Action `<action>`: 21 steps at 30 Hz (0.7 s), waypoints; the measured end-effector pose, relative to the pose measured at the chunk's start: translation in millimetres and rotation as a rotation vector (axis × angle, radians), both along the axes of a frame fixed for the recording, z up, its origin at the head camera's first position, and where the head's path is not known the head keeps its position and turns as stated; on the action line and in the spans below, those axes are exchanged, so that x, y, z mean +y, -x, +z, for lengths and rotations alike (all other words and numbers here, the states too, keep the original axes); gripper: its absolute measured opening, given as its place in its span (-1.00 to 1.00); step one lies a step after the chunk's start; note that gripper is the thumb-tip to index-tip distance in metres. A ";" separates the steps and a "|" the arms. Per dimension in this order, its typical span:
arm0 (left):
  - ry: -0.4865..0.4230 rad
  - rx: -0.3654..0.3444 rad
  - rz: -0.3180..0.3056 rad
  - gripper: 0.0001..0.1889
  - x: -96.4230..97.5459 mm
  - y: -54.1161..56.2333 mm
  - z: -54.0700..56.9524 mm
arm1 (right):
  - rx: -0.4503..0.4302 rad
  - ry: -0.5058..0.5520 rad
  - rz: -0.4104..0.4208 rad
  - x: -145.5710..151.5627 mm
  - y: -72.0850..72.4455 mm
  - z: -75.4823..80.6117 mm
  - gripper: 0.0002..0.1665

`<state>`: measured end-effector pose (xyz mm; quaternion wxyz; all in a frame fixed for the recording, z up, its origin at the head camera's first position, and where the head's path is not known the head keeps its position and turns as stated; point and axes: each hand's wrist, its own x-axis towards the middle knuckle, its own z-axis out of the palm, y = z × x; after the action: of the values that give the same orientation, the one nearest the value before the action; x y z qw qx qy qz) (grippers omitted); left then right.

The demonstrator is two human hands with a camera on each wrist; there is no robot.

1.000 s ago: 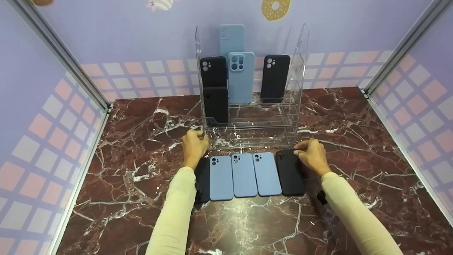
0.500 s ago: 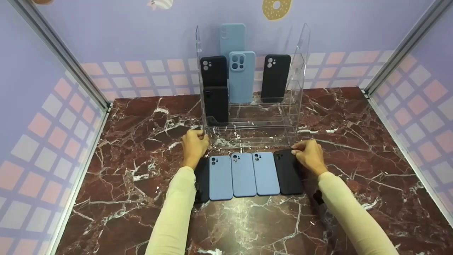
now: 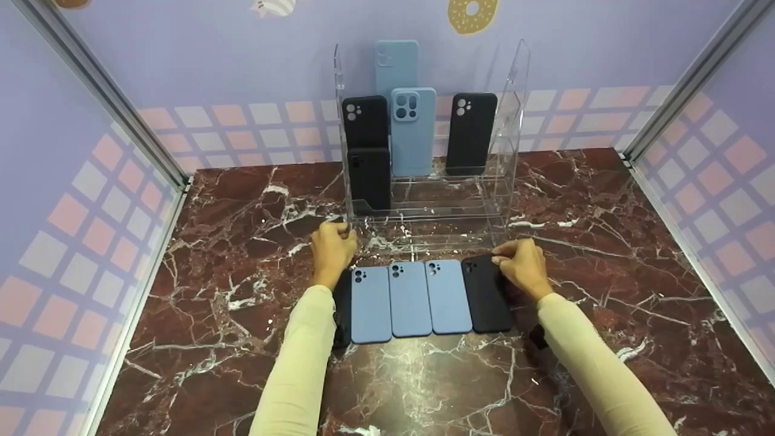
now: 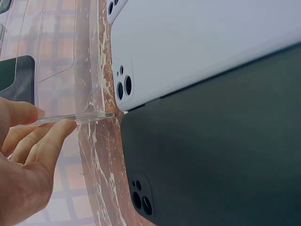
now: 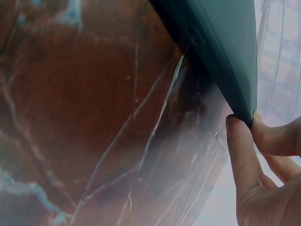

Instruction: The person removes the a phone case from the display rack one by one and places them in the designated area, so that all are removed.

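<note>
My left hand [image 3: 332, 251] pinches the left side panel of a clear acrylic display stand [image 4: 84, 116] between thumb and fingers. With thumb and forefinger, my right hand [image 3: 524, 266] pinches the upper right corner of a black phone case [image 3: 486, 297], the rightmost in a row on the table. Left of it lie three blue phone cases, the right one [image 3: 449, 297], the middle one [image 3: 412, 300] and the left one [image 3: 371, 306]. Another black case [image 4: 207, 150] ends the row, partly hidden under my left forearm in the head view.
The stand holds two black cases at its left, a lower one [image 3: 370, 181] and an upper one [image 3: 365, 124]. It also bears a blue case [image 3: 413, 139], a pale blue case [image 3: 397, 63] and a right black case [image 3: 471, 133]. Patterned walls [image 3: 242, 79] enclose the marbled table [image 3: 212, 303].
My right hand has moved slightly left with the right black case. The three blue cases have slid left along with it. My left hand has stayed on the stand.
</note>
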<state>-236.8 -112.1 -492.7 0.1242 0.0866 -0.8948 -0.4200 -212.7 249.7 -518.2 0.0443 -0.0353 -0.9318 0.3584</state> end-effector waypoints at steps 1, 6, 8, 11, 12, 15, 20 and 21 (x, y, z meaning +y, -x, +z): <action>-0.002 0.000 -0.001 -0.81 0.0 0.1 -0.2 | 0.004 0.000 0.004 -0.2 -0.1 -0.1 -0.84; 0.002 0.003 0.001 -0.83 -0.1 0.1 -0.2 | 0.010 0.004 0.018 0.8 -1.3 -1.0 -0.84; 0.006 0.003 0.001 -0.85 -0.1 -0.4 0.2 | 0.007 0.007 0.022 1.7 -1.8 -0.9 -0.84; 0.007 -0.004 0.000 -0.86 -0.3 -0.8 0.3 | 0.002 0.002 0.029 2.7 -2.5 -0.1 -0.83; 0.006 -0.005 -0.001 -0.85 -0.4 -0.8 0.3 | -0.002 -0.002 0.032 3.0 -2.7 0.3 -0.82; 0.005 -0.008 -0.002 -0.83 -0.6 -0.8 0.0 | -0.005 -0.017 0.041 3.6 -3.1 2.1 -0.79; 0.009 -0.009 -0.003 -0.79 -0.1 -0.2 -0.5 | 0.017 -0.015 0.049 2.4 -3.4 6.4 -0.79; 0.010 -0.011 -0.002 -0.79 -0.1 -0.1 -0.5 | 0.022 -0.011 0.050 1.4 -3.5 7.7 -0.80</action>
<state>-236.7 -112.2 -493.2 0.1193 0.0872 -0.8976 -0.4152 -209.2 251.1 -510.5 0.0458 -0.0077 -0.9339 0.3546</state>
